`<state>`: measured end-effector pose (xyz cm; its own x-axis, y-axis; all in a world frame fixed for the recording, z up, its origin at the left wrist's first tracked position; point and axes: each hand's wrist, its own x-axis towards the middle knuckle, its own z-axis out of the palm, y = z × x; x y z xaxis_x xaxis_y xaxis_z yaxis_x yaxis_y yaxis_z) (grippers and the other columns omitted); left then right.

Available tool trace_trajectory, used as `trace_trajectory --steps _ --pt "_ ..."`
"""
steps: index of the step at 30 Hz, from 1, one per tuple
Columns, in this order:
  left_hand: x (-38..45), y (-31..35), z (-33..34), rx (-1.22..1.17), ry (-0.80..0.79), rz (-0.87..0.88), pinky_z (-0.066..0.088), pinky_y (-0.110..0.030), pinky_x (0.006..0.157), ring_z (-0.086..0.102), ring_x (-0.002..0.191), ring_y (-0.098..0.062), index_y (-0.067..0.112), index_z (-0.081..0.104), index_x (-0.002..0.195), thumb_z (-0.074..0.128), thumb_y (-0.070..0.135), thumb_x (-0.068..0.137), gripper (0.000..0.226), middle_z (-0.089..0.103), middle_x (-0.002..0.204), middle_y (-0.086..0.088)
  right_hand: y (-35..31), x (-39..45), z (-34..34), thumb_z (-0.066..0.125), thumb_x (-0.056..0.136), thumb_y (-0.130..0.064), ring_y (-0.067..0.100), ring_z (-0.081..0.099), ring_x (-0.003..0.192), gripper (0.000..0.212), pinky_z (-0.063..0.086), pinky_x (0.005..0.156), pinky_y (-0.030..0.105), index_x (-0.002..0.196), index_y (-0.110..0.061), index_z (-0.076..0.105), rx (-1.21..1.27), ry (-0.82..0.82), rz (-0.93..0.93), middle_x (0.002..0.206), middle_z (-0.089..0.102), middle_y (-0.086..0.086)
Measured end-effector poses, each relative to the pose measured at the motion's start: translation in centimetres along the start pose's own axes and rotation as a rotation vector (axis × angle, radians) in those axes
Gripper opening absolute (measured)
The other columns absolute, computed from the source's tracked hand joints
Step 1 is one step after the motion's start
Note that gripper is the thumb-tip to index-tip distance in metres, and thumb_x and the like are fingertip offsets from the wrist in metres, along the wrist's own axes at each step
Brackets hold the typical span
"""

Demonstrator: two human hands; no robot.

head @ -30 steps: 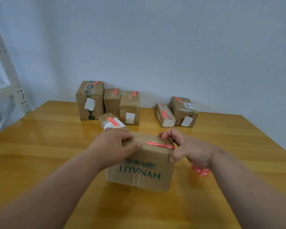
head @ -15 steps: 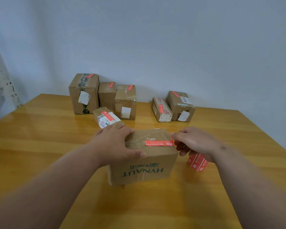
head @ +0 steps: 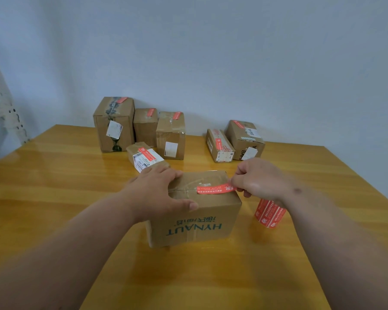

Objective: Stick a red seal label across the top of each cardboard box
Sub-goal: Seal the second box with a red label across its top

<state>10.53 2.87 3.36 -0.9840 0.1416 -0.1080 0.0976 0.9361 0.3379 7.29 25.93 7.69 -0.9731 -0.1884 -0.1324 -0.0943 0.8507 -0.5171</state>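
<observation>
Item 1: cardboard box [head: 195, 222], centre of the frame, on the wooden counter [head: 54, 175], teal "HYNAUT" lettering upside down on the side facing me

Item 2: red label [head: 215, 189], lying across the right part of the box top, its right end at the top's right edge

Item 3: my left hand [head: 157, 193], flat on the left part of the box top, fingers spread, thumb on the near top edge, gripping nothing

Item 4: my right hand [head: 258, 180], at the upper right corner of the box, fingers [head: 234, 182] pinched on the label's right end

Item 5: roll of red labels [head: 269, 214], on the counter just right of the box, partly under my right wrist

Item 6: six more boxes [head: 114, 124], upper centre of the frame near the wall, each carrying a red label
</observation>
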Motion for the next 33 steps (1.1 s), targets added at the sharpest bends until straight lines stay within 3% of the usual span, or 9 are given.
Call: trace_trajectory --steps 5,14,18,22,25,27,28,31,33 --pt "-0.1 0.1 0.0 -0.011 0.001 -0.005 0.023 -0.054 0.116 0.015 0.146 -0.019 0.036 0.025 0.150 0.054 0.082 0.068 0.098 0.020 0.159 0.008 -0.3 -0.1 -0.8 0.066 0.086 -0.024 0.010 0.061 0.062 0.020 0.050 0.068 0.033 0.083 -0.004 0.068 0.129 -0.009 -0.042 0.077 0.071 0.007" --pt "-0.2 -0.1 0.2 -0.031 0.021 -0.008 0.024 -0.054 0.115 0.016 0.145 -0.018 0.037 0.025 0.150 0.053 0.084 0.066 0.100 0.021 0.158 0.008 -0.8 -1.0 -0.7 0.066 0.088 -0.017 0.000 0.058 0.051 0.019 0.044 0.052 0.009 0.078 -0.001 0.061 0.291 0.025 -0.181 0.061 0.063 -0.002" --pt "-0.2 -0.2 0.4 -0.044 0.032 -0.009 0.025 -0.054 0.115 0.017 0.145 -0.018 0.038 0.025 0.150 0.051 0.086 0.064 0.102 0.022 0.158 0.009 -0.6 -0.9 -1.1 0.065 0.087 -0.010 0.011 0.058 0.057 0.017 0.051 0.063 0.025 0.081 0.005 0.063 0.523 0.085 -0.208 0.063 0.062 0.003" --pt "-0.7 0.0 0.4 -0.089 0.080 0.000 0.024 -0.052 0.116 0.018 0.146 -0.015 0.036 0.017 0.153 0.051 0.086 0.062 0.109 0.021 0.159 0.011 -0.4 -0.9 -1.6 0.065 0.090 -0.012 0.013 0.060 0.061 0.021 0.052 0.065 0.026 0.087 0.009 0.062 0.592 0.054 -0.236 0.070 0.064 0.007" --pt "-1.9 0.4 -0.4 -0.354 0.206 0.002 0.037 -0.047 0.109 0.035 0.136 -0.013 0.040 0.040 0.142 0.054 0.087 0.059 0.096 0.038 0.147 0.015 -0.4 -0.9 -1.4 0.066 0.090 -0.013 0.013 0.061 0.063 0.016 0.051 0.067 0.026 0.085 0.002 0.064 0.607 0.010 -0.259 0.072 0.064 0.006" --pt "-2.5 0.6 -1.1 -0.678 0.244 -0.010 0.048 -0.031 0.089 0.053 0.119 -0.014 0.036 0.063 0.118 0.059 0.075 0.070 0.061 0.058 0.127 0.013 -0.4 -0.8 -1.2 0.066 0.090 -0.014 0.013 0.061 0.064 0.013 0.051 0.068 0.025 0.084 -0.002 0.065 0.626 -0.011 -0.271 0.073 0.064 0.006" --pt "-2.6 0.7 -1.4 -0.813 0.231 -0.023 0.047 -0.025 0.081 0.059 0.112 -0.015 0.033 0.069 0.107 0.057 0.068 0.077 0.048 0.065 0.117 0.010 -0.4 -0.8 -1.1 0.066 0.090 -0.014 0.013 0.061 0.065 0.013 0.050 0.068 0.025 0.084 -0.003 0.065 0.636 -0.023 -0.278 0.073 0.064 0.006" --pt "-2.8 1.1 -2.1 -0.871 0.156 -0.028 0.037 -0.026 0.081 0.055 0.110 -0.009 0.029 0.075 0.097 0.042 0.075 0.076 0.060 0.067 0.113 0.011 -0.7 -0.7 -1.0 0.065 0.091 -0.015 0.014 0.061 0.067 0.014 0.051 0.068 0.024 0.087 -0.002 0.065 0.645 -0.054 -0.296 0.074 0.064 0.005" --pt "-2.9 1.7 -2.5 -0.865 0.147 -0.054 0.036 -0.027 0.081 0.053 0.104 -0.005 0.025 0.075 0.090 0.047 0.071 0.078 0.055 0.067 0.107 0.012 -0.8 -0.7 -0.9 0.064 0.092 -0.014 0.015 0.060 0.068 0.014 0.051 0.068 0.025 0.089 -0.001 0.064 0.663 -0.071 -0.293 0.075 0.063 0.005"
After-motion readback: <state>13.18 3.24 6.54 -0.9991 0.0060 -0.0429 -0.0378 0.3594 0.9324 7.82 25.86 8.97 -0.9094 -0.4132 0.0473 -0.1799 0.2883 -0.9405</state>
